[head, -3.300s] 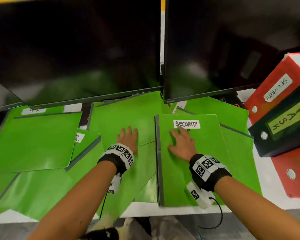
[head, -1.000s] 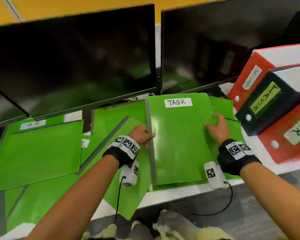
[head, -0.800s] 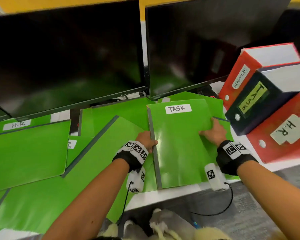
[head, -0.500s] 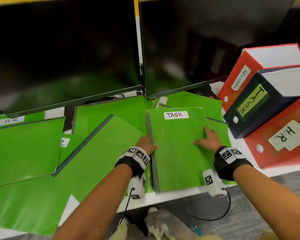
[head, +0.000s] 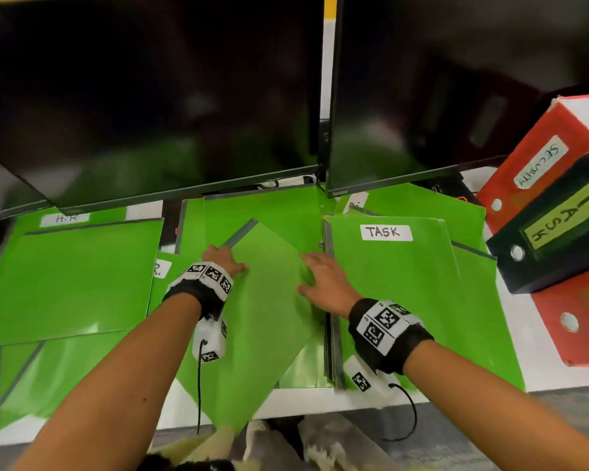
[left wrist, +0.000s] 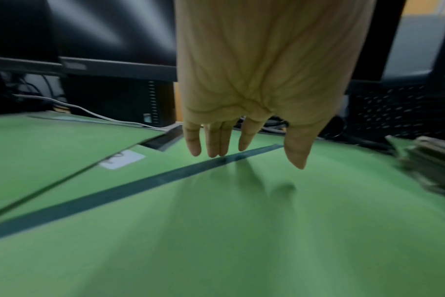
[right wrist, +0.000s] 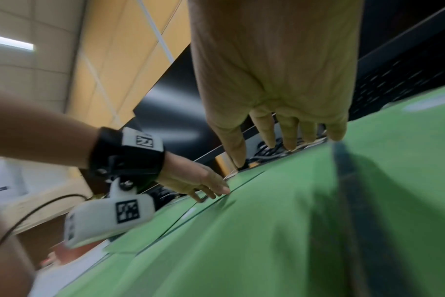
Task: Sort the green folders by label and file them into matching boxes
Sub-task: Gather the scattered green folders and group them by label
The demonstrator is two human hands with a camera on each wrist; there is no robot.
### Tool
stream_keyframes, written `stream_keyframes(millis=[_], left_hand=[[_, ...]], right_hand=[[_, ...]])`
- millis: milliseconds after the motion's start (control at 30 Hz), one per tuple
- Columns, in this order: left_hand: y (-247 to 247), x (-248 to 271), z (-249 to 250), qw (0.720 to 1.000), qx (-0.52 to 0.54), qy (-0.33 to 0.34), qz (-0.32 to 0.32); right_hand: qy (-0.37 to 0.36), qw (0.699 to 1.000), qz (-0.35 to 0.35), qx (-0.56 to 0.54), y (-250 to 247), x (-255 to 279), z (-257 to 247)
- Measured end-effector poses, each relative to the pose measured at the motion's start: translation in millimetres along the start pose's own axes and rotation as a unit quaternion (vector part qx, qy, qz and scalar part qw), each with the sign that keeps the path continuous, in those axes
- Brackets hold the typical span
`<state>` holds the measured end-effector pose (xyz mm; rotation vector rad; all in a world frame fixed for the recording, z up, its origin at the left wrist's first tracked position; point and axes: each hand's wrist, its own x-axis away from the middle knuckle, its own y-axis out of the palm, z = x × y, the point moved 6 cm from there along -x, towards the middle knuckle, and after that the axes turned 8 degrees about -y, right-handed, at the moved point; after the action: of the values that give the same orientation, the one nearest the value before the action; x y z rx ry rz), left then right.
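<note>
Several green folders cover the desk. One unlabelled-side green folder (head: pixel 262 317) lies tilted in the middle, its grey spine (head: pixel 240 232) toward the monitors. My left hand (head: pixel 223 261) is at its upper left edge by the spine, fingers straight (left wrist: pixel 217 144). My right hand (head: pixel 320 280) lies flat at its right edge, fingers straight (right wrist: pixel 287 136). Neither hand holds anything. To the right a folder labelled TASK (head: pixel 405 300) tops a stack. A folder labelled H.R. (head: pixel 68 280) lies far left.
Three file boxes lean at the right: red SECURITY (head: pixel 541 164), black TASK (head: pixel 558 229) and a red one (head: pixel 575 321) below. Two dark monitors (head: pixel 150 96) stand along the back over the folders. The desk's front edge (head: pixel 320 399) is near my wrists.
Both hands have let go of the TASK folder, which now rests on the right stack. They have moved left onto the tilted middle folder.
</note>
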<state>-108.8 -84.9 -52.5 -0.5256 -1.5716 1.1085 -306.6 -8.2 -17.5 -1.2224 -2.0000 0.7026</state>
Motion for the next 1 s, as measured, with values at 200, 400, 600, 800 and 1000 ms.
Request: stream_keyframes(millis=[200,400,600,800,1000], left_hand=[[5.2,-11.4,-48.5,0.998,0.032,-0.045,-0.011],[0.3,-15.6,-66.8,0.997,0.014,-0.064,-0.046],[26.7,-1.3,-80.0,0.993,0.045,-0.071,-0.083],[-32.7,25.7,-73.3,0.983,0.159,0.087,-0.035],[-146.4,65.6,-75.2,0.951,0.151,0.221,0.155]], right_hand=[[0.025,0.992,-0.123,0.008,41.3,-15.5,-3.7],[0.027,0.988,-0.132,0.081,61.1,-29.9,2.9],[0.056,0.988,-0.102,0.097,66.6,-43.8,2.0],[0.073,0.995,-0.054,0.038,51.2,-56.5,-15.2],[-0.045,0.956,0.203,-0.210,-46.2,-81.5,-74.7]])
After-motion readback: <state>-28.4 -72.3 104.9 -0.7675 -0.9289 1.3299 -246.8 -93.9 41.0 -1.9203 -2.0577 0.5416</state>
